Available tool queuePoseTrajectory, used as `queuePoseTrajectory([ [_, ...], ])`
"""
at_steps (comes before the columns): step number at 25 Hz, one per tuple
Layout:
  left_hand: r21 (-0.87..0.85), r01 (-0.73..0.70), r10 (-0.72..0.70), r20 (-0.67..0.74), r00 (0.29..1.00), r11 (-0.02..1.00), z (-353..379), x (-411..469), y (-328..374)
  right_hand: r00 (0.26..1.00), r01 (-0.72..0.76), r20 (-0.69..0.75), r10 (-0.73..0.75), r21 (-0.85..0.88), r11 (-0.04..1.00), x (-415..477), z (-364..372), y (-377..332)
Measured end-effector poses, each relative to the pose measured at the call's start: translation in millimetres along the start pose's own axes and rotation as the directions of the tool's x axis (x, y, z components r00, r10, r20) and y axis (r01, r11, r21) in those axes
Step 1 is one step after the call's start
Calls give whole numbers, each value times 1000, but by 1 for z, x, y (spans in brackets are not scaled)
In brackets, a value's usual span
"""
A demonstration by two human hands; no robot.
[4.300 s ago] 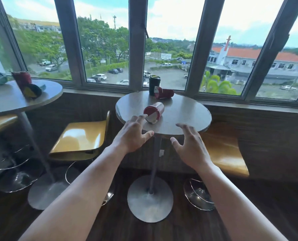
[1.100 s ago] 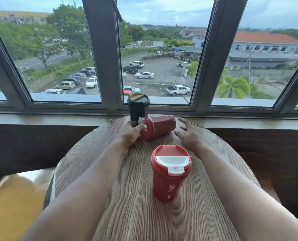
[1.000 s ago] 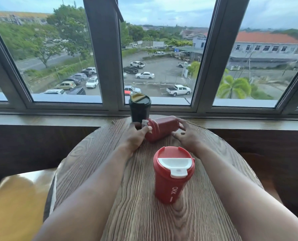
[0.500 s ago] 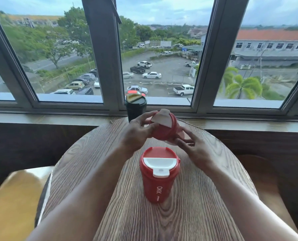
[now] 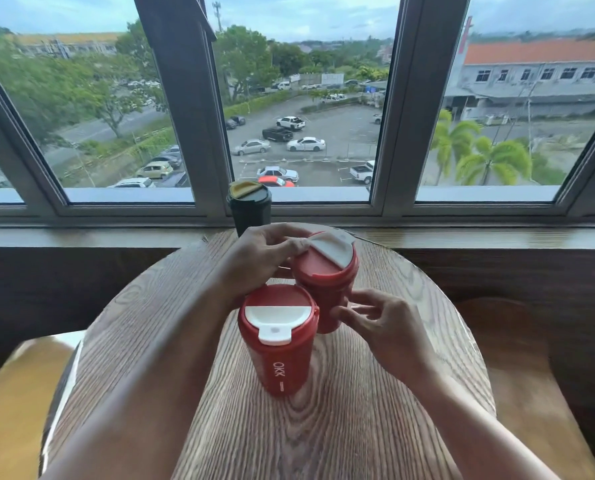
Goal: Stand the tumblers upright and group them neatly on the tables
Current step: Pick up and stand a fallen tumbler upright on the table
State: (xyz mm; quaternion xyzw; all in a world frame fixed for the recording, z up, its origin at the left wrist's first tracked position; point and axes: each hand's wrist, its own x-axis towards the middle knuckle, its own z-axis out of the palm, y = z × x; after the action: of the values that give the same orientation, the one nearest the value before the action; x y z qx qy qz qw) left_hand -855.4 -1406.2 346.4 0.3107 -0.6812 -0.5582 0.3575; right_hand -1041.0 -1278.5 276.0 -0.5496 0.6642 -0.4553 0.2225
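Note:
Two red tumblers with white lids stand close together on the round wooden table [image 5: 171, 341]. The near red tumbler [image 5: 278, 344] is upright and free. Just behind it to the right is the second red tumbler [image 5: 325, 271], nearly upright. My left hand [image 5: 261, 258] grips its lid rim from the left. My right hand [image 5: 382, 323] touches its lower right side with the fingertips. A dark green tumbler [image 5: 249, 206] with a yellow lid stands upright at the table's far edge, partly hidden behind my left hand.
The window sill [image 5: 462, 237] and window frame run just beyond the table. A yellow seat [image 5: 8, 393] lies at the lower left and a brown seat [image 5: 518, 375] at the right.
The second red tumbler lay on its side by the green one. Both hands lifted it, turned it upright and brought it down beside the near red tumbler.

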Motion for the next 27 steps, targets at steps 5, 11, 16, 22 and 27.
queuePoseTrajectory([
  [5,-12,50,-50,-1,999,999,-3,3,-3,1000,-2,-26,0,-71,997,2,4,1],
  [11,-1,57,-57,-20,998,998,-5,9,-15,996,-13,-91,0,-143,990,2,9,-3],
  [16,20,43,-43,7,999,999,-2,14,-14,998,-13,-56,7,-107,994,2,8,0],
  [22,47,19,-20,18,1000,999,2,21,-12,1000,-21,-23,20,-55,998,1,2,4],
  [27,63,4,-8,60,998,998,-3,24,-15,1000,-6,-29,5,-29,1000,-2,-2,-4],
])
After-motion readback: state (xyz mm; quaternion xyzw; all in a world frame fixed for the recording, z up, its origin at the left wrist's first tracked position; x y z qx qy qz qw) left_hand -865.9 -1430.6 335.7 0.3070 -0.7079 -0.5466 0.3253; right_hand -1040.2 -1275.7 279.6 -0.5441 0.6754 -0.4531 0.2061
